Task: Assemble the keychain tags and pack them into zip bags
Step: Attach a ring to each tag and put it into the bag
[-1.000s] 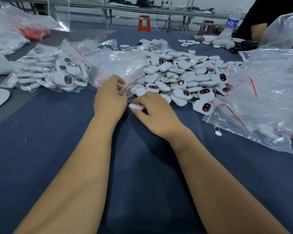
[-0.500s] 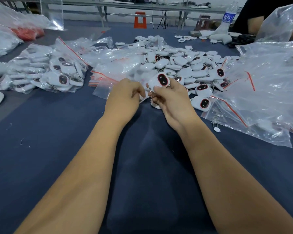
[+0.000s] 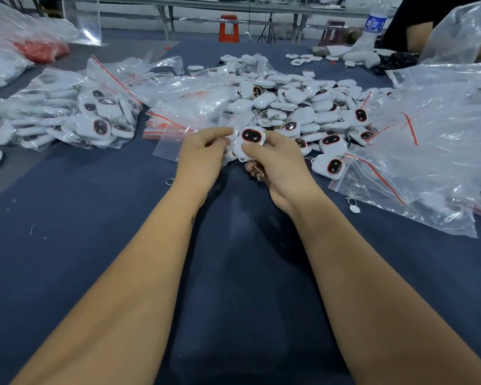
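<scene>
The keychain tag is just in front of the loose tag pile, raised off the desk. Your right hand pinches it, probably to present it face up; your left hand has fingers clamped on a small zip bag for loading.

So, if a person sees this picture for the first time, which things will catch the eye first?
First, the two hands at the centre: the right hand and the left hand together hold one white tag with a dark, red-rimmed oval face. Just behind them lies a big heap of tags on the blue table. A filled bag lies at the left and crumpled clear bags spread at the right.
</scene>
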